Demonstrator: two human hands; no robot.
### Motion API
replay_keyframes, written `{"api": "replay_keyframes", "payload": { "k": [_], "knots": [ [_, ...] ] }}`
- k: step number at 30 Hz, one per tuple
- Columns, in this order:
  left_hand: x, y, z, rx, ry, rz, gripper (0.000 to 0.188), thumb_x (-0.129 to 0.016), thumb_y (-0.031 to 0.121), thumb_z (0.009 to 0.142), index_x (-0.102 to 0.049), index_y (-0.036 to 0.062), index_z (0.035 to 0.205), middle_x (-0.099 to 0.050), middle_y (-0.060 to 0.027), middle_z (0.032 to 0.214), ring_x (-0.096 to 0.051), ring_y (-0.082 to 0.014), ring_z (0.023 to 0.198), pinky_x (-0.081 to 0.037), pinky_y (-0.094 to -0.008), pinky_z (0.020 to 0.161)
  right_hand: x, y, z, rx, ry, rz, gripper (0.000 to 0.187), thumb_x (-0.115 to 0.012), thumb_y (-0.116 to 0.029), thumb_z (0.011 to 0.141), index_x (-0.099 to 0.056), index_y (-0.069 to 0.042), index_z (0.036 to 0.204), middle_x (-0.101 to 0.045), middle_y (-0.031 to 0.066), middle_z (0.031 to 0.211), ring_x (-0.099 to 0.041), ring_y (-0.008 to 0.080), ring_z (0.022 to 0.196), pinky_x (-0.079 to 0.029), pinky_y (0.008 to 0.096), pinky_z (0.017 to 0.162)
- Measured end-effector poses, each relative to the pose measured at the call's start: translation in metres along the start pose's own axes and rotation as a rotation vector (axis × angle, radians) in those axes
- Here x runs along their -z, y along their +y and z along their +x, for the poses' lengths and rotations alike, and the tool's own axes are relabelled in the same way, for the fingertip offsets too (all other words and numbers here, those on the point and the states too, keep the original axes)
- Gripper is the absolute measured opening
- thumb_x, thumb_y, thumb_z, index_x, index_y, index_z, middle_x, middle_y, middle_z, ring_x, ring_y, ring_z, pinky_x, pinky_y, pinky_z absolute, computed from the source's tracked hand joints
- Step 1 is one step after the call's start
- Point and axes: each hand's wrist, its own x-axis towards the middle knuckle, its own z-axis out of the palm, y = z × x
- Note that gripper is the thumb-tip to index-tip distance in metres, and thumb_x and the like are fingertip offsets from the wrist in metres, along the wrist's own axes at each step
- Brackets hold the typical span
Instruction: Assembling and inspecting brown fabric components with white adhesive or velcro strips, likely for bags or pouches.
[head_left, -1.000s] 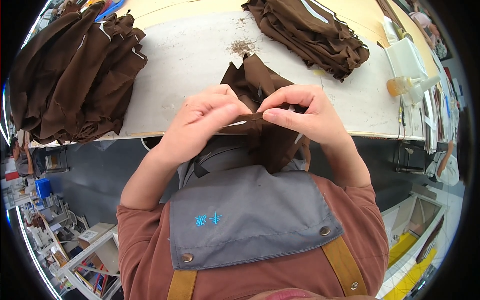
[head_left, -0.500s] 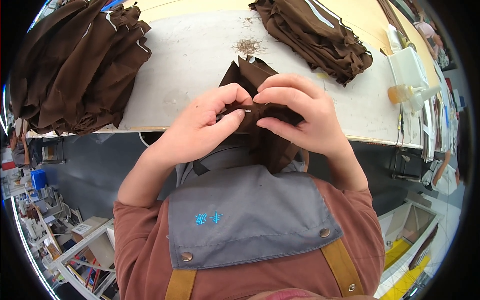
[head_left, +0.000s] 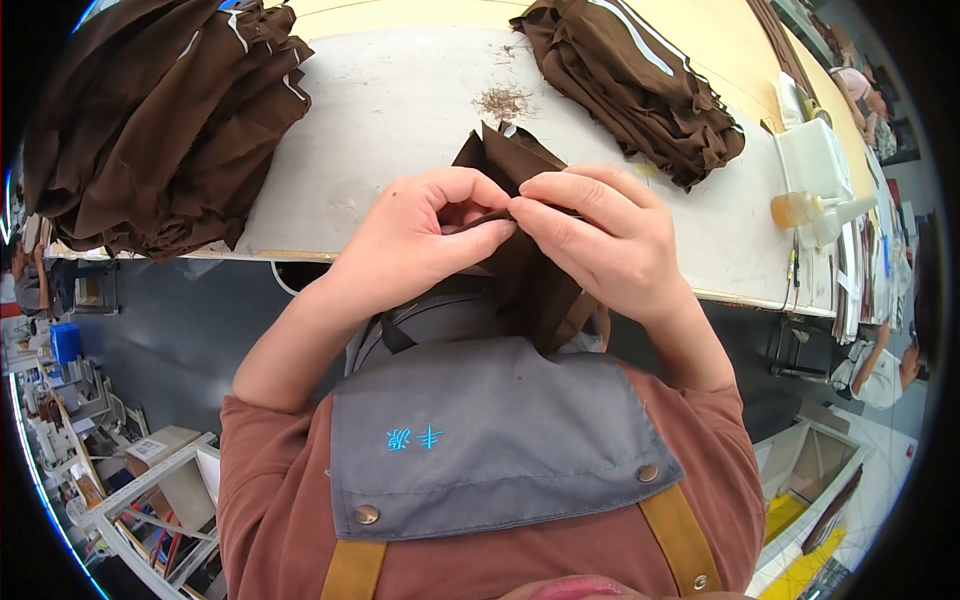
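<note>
A piece of dark brown fabric (head_left: pixel 535 285) hangs over the table's near edge, its far end lying on the white tabletop. My left hand (head_left: pixel 425 225) pinches the fabric's edge between thumb and index finger. Right beside it, my right hand (head_left: pixel 605 230) grips the same edge, fingertips pressed together and nearly touching the left ones. What lies exactly between the fingertips is hidden. A small white tag-like bit (head_left: pixel 509 130) shows at the fabric's far end.
A big heap of brown fabric pieces (head_left: pixel 150 130) sits at the left, and another pile (head_left: pixel 630 90) at the far right. Thread scraps (head_left: pixel 503 102) lie between them. At the right are a white box (head_left: pixel 812 160) and a bottle of yellowish liquid (head_left: pixel 793 210).
My right fingers have closed from a loose spread onto the fabric edge, meeting the left fingertips. A small white bit by the left thumb is now covered.
</note>
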Motion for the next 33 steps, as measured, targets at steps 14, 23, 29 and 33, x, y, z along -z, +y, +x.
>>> {"api": "replay_keyframes", "payload": {
  "k": [14,23,29,33],
  "knots": [
    [-0.004,-0.006,0.007,0.022,-0.096,-0.001,0.008,-0.069,0.008,0.085,-0.065,0.0032,0.091,-0.051,0.008,0.075,-0.042,-0.0003,0.069,-0.036,-0.0191,0.061,-0.015,-0.005,-0.003,-0.147,0.032,0.104,0.019,-0.069,-0.001,0.075,-0.058,-0.007,0.088,-0.06,0.0033,0.072,-0.062,0.0204,0.062,-0.051,0.0322,0.057],
    [-0.004,-0.019,0.005,-0.048,-0.038,0.013,0.015,-0.07,0.015,0.084,-0.064,0.0047,0.093,-0.051,0.0046,0.079,-0.047,-0.0047,0.071,-0.042,-0.0216,0.065,-0.009,-0.003,-0.006,-0.262,-0.025,0.233,0.018,-0.07,0.0,0.077,-0.059,-0.007,0.09,-0.064,0.0054,0.078,-0.063,0.0222,0.066,-0.051,0.0314,0.057],
    [-0.006,-0.02,0.004,-0.117,-0.015,0.073,0.012,-0.067,0.006,0.084,-0.063,0.0045,0.096,-0.052,0.0055,0.079,-0.045,-0.0027,0.072,-0.04,-0.02,0.066,-0.007,-0.002,-0.003,-0.29,-0.071,0.329,0.019,-0.071,-0.003,0.077,-0.063,-0.007,0.094,-0.066,0.0051,0.082,-0.064,0.0215,0.068,-0.051,0.0304,0.057],
    [-0.011,-0.026,0.005,-0.221,0.052,0.166,0.011,-0.067,0.006,0.084,-0.063,0.0041,0.094,-0.053,0.0037,0.081,-0.046,-0.0037,0.073,-0.041,-0.0214,0.066,-0.012,-0.005,-0.006,-0.314,-0.049,0.287,0.015,-0.071,-0.003,0.077,-0.063,-0.007,0.089,-0.066,0.0047,0.08,-0.064,0.0207,0.066,-0.051,0.0302,0.056]
  ]
}}
